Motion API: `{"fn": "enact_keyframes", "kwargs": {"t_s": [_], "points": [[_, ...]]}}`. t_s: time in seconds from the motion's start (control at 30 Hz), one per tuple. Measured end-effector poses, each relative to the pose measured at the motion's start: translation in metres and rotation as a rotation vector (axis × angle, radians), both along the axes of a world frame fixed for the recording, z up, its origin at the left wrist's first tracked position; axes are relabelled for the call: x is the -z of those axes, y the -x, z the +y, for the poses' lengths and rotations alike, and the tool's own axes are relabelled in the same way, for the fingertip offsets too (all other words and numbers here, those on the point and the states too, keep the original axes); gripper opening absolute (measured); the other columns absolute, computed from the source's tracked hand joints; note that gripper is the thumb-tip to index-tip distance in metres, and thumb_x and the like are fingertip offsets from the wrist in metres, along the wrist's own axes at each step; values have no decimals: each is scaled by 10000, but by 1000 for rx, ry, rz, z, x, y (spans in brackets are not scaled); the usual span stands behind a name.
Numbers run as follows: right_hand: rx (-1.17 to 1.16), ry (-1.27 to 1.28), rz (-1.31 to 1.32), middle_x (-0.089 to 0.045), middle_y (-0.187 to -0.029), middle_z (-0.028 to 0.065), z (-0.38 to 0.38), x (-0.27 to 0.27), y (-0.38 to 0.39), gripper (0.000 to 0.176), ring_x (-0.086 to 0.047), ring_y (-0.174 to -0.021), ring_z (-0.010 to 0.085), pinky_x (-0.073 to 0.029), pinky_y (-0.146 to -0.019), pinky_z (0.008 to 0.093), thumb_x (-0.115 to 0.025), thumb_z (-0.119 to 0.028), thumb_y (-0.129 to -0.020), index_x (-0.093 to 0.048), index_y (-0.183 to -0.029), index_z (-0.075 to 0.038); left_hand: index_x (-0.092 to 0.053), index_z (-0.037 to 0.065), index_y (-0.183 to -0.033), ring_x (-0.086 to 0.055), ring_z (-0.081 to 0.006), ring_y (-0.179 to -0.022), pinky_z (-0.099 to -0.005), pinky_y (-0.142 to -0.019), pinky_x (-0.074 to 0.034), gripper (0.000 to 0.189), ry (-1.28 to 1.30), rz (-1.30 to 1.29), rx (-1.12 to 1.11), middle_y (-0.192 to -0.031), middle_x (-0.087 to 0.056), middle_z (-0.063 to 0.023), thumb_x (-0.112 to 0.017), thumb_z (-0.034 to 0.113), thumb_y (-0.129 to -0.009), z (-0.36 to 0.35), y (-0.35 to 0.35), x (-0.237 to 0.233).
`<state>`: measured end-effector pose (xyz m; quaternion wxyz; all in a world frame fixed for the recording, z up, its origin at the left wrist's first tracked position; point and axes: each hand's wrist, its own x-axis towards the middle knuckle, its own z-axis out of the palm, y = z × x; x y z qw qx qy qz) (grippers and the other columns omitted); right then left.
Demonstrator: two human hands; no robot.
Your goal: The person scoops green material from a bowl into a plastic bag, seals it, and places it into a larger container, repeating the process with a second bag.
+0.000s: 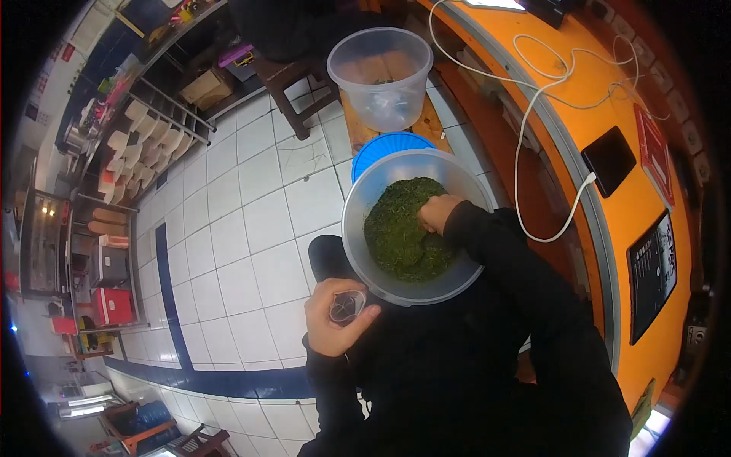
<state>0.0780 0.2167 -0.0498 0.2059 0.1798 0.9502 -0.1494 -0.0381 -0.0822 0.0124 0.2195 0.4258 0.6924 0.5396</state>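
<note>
A large translucent tub [358,259] rests at my lap, holding a chopped green leafy mass [403,228]. My right hand [439,214] reaches into the tub from the right, its fingers curled at the surface of the green mass; what they hold is hidden. Left of the tub's lower rim, my left hand [335,316] is wrapped round a small clear cup [348,305], whose opening faces up. The cup is close to the tub's outer wall.
Beyond the tub are a blue lid [384,149] and a second clear tub [381,76] on a wooden bench [435,131]. An orange counter [563,137] at right carries a phone [609,161], a white cable [525,145] and a tablet [652,274]. Shelves stand left.
</note>
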Motion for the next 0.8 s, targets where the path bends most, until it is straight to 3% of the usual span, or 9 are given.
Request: {"fn": "enact_keyframes", "kwargs": {"t_s": [0.47, 0.73, 0.8], "points": [[-30, -197, 114, -730, -934, 138, -1, 7, -2, 112, -725, -947, 342, -575, -815, 468, -636, -103, -885, -739, -924, -82, -700, 44, -988, -669, -252, -871, -342, -797, -508, 345, 4, 24, 22, -949, -719, -100, -899, 173, -738, 3, 0, 1], [-88, -341, 250, -682, -1059, 80, -17, -28, -2, 200, -676, -1049, 288, -564, -850, 434, -654, -60, -868, -699, -1059, -103, -702, 33, -994, -676, -244, -865, -329, -787, -510, 347, -4, 38, 18, -937, -709, -107, -896, 160, -736, 5, 2, -2], [-78, -307, 300, -696, -1040, 91, -23, -30, -1, 176, -687, -1039, 288, -564, -862, 435, -667, -58, -856, -715, -1020, -100, -702, 31, -996, -677, -240, -863, -327, -785, -511, 348, 10, 45, 12, -935, -707, -107, -895, 153, -734, 2, 2, -1]]}}
